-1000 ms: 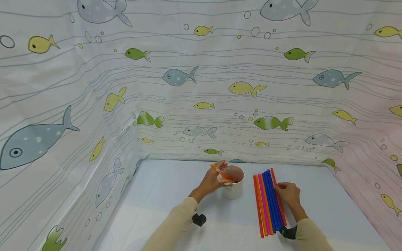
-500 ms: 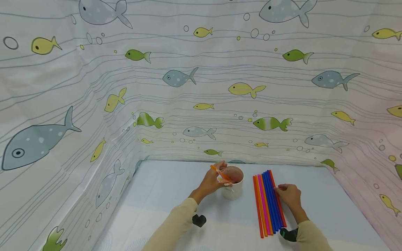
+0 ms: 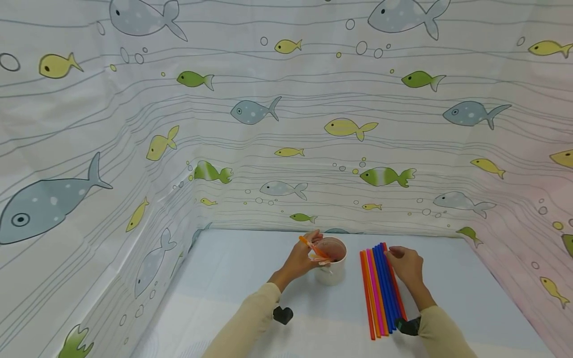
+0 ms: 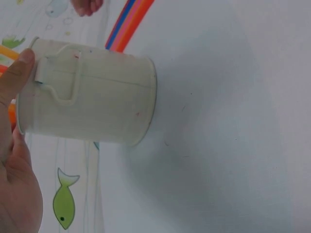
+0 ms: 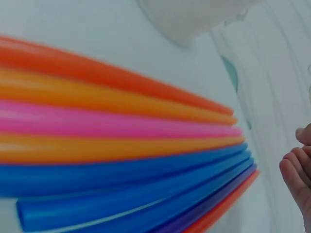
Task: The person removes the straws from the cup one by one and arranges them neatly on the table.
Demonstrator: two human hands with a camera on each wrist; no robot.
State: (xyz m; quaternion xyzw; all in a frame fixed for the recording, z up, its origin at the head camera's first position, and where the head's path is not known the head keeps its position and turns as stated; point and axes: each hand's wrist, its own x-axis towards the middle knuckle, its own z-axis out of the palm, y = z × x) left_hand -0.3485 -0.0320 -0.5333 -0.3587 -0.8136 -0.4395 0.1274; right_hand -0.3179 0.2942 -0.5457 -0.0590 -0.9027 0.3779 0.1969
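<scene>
A white metal mug (image 3: 332,275) stands upright near the back of the table. My left hand (image 3: 299,258) grips its rim, the thumb lying beside the handle (image 4: 73,77) in the left wrist view. Orange straws (image 4: 7,52) stick out of the mug by this hand; their lower ends are hidden inside. Right of the mug, several straws (image 3: 378,293) in red, orange, pink, blue and purple lie side by side. My right hand (image 3: 406,263) hovers by their far ends, its fingers loosely curled and nothing between them. In the right wrist view it sits apart from the straws.
A white sheet printed with fish (image 3: 344,127) hangs behind the table (image 3: 233,278) and along both sides. The mug stands a short way left of the straw row. Dark wrist bands (image 3: 283,314) show at both sleeves.
The rightmost red straw has slid slightly toward me, level with the row. My right hand has let go of it and moved toward the far ends. My left hand stays on the mug.
</scene>
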